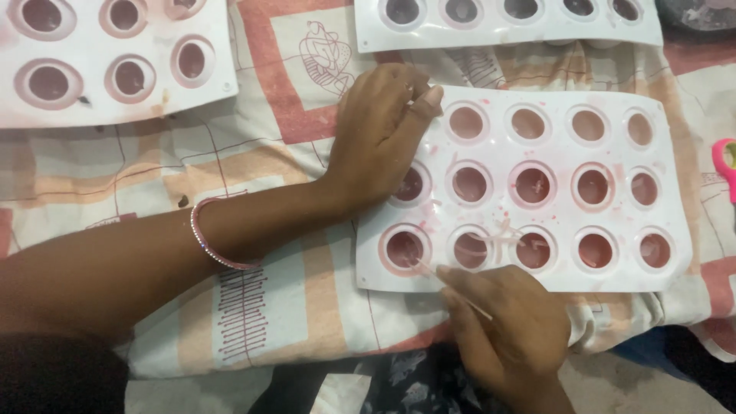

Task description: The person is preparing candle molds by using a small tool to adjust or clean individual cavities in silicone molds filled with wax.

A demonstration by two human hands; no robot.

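Risk first: the thin stick [452,287] pinched in the right hand [510,337] points into the lower-left cavity of the white silicone mould tray [675,268]. The stick looks slender; too hard a sideways push could likely snap it or gouge the set pink filling. The tray is soft and lies on a patterned cloth [291,299], not a hard surface, so pressing at one edge could buckle it and crack or spill what sits in nearby cavities.

Left hand [379,138]: rests on the tray's upper-left corner, fingers curled with thumb and fingertips pinched together; cannot tell whether anything is between them. It covers one cavity. If it lifts, the tray could shift under the stick.

Containers: the near tray has three rows of round cavities, each holding a pinkish-brown fill, level below the rim. Pink smears and a curled pale shaving [502,234] lie on the tray face by the bottom row. Second tray [153,107] upper left, darker fill in its cavities. Third tray [506,34] at top, one row showing. Pink tool [724,165] at right edge, well apart
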